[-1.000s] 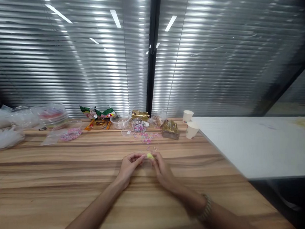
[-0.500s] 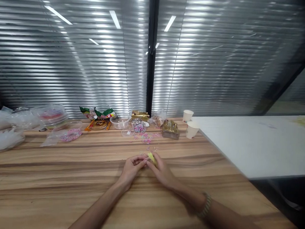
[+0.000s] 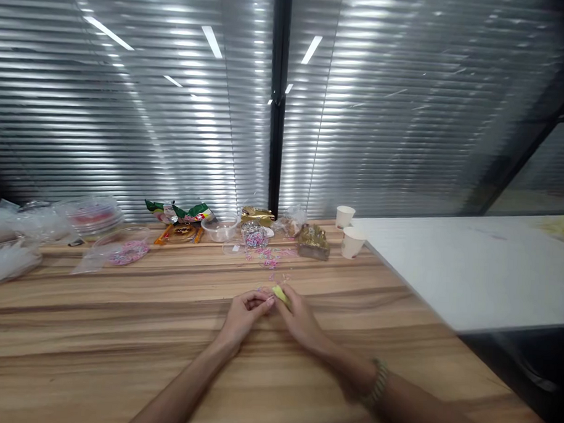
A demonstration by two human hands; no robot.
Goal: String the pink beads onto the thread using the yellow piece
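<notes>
Both hands meet over the middle of the wooden table (image 3: 120, 329). My right hand (image 3: 301, 320) is closed round a small yellow piece (image 3: 280, 293), which pokes out between thumb and fingers. My left hand (image 3: 244, 315) is pinched beside it, its thumb and fingertips pressed together; whatever it holds is too small to name. Just beyond the fingers lie scattered small pink and purple pieces (image 3: 268, 258). More such pieces fill a clear round container (image 3: 254, 236) behind them.
Along the back stand a clear bowl (image 3: 220, 228), green snack bags (image 3: 184, 213), a gold box (image 3: 313, 242) and two paper cups (image 3: 353, 242) (image 3: 345, 217). Plastic bags (image 3: 12, 261) and stacked lids (image 3: 94, 214) sit at the left. A white table (image 3: 446, 266) adjoins at the right.
The view has shifted slightly. My left thumb and fingertips have moved a little against the yellow piece, which shows slightly less above my right hand.
</notes>
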